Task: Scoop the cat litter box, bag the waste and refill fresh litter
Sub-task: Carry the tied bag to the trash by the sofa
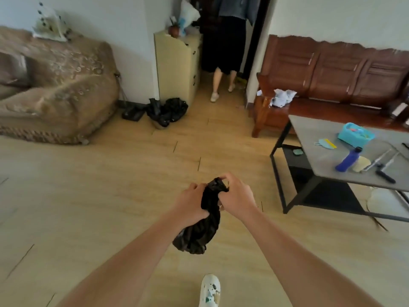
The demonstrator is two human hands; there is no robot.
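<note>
Both hands are gripping a crinkled, thin black plastic bag [204, 220]: left hand [191, 203] fingers squeezing its gathered neck, right hand [235, 197] fingers pinching the bunched top above pale wood-grain floor [88, 196].

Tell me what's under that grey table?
Under the table a dark lower shelf holds a small teal object. A pale rounded thing sits on the floor, mostly hidden by the tabletop.

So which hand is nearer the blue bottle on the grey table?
Right. The right hand pinches the black bag's top, on the side toward the blue bottle; the left hand grips the bag's neck, farther away.
</note>
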